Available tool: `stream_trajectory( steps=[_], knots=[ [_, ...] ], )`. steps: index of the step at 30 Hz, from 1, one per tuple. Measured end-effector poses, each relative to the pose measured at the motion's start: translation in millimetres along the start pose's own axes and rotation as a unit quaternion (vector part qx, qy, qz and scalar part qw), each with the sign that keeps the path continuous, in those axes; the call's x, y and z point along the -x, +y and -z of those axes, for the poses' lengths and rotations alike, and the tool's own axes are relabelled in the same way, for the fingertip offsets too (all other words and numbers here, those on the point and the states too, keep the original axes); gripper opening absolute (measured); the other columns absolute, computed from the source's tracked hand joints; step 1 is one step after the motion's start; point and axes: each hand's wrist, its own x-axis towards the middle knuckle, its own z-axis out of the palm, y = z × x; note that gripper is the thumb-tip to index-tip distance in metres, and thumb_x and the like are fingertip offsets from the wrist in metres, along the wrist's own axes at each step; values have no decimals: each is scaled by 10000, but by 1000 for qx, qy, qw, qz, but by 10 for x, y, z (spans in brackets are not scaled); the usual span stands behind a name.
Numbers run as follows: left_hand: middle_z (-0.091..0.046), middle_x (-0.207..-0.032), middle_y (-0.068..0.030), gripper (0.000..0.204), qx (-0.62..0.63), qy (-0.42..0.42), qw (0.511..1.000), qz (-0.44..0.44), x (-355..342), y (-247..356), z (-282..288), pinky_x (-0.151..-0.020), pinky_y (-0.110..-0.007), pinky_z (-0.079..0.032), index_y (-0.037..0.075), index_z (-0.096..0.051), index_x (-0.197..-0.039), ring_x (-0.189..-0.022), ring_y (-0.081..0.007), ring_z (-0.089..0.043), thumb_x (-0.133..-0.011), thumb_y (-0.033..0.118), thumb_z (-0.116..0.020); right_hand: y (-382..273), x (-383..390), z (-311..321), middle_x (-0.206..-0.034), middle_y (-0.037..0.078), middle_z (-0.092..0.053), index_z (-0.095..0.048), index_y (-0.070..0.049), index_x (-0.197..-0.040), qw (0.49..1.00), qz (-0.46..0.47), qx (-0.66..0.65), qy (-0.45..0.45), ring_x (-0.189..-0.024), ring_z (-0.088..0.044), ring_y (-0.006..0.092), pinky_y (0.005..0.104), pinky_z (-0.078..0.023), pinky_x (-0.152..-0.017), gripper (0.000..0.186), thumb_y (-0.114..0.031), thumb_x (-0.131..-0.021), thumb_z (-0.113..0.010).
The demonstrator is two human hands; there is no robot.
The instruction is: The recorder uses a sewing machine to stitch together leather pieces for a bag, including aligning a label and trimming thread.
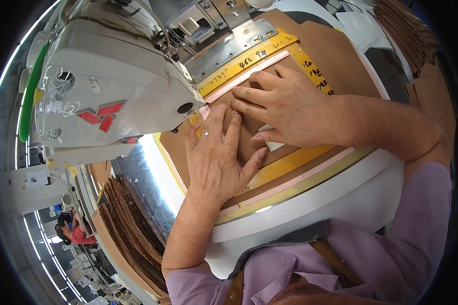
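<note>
My left hand (213, 152) lies flat with spread fingers on a brown leather-like panel (247, 145), close beside the head of a white sewing machine (122, 71). A ring is on one of its fingers. From the right, my right hand (292, 109) presses the same panel, its fingers outstretched and their tips near those of the left. A yellow template frame (285, 166) with handwritten marks surrounds the panel. Pink strips (247, 77) run along the frame's inner and outer edges. Partly under my right thumb is a small whitish piece (273, 144). Neither hand grips anything.
A metal clamp plate (234, 50) sits on the frame's far side. Stacked brown panels stand at lower left (132, 234) and in another pile at upper right (404, 35). A white curved table edge (310, 195) is near my body. Another person (79, 231) sits far left.
</note>
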Motion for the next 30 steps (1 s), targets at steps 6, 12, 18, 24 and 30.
stream_trajectory(
  steps=[6, 12, 18, 24, 30],
  knots=[
    [-543, -1406, -168, 798, -14, -14, 1000, 9, -30, 1, 47, -1021, -526, -366, 54, -574, -1406, -1214, -308, -581, -832, 600, -677, -10, -67, 29, -1281, 17, -614, -689, -94, -1287, 999, 4, 33, -25, -1149, -550, 191, 354, -487, -888, 614, -538, -864, -699],
    [-568, -1356, -159, 772, -36, -12, 999, 13, -18, -10, 82, -1032, -527, -355, 74, -615, -1368, -1199, -303, -586, -810, 602, -692, -1, -59, 50, -1225, 17, -613, -656, -66, -1319, 999, -8, 24, -41, -1116, -556, 179, 356, -487, -878, 660, -544, -866, -697],
    [-539, -1359, -163, 757, -39, -25, 999, 11, -13, -31, 105, -978, -520, -385, 64, -626, -1327, -1186, -285, -601, -785, 587, -703, 93, 24, 143, -1136, 6, -613, -641, -70, -1344, 995, -28, 73, -60, -1054, -580, 168, 345, -490, -856, 731, -596, -840, -710],
    [-563, -1375, -161, 792, -35, -30, 999, 10, 40, -92, 119, -985, -465, -369, 69, -617, -1359, -1205, -328, -583, -760, 573, -735, 202, 129, 198, -1075, -1, -604, -652, -79, -1337, 991, -68, 90, -77, -1008, -587, 157, 324, -479, -814, 750, -611, -814, -724],
    [-521, -1437, -179, 801, -29, -48, 998, 17, 41, -113, 176, -1017, -470, -351, 56, -607, -1359, -1222, -325, -562, -749, 560, -737, 310, 188, 260, -1112, 4, -608, -640, -44, -1339, 995, -46, 67, -61, -1073, -573, 153, 314, -469, -798, 767, -596, -814, -734]
  ],
)
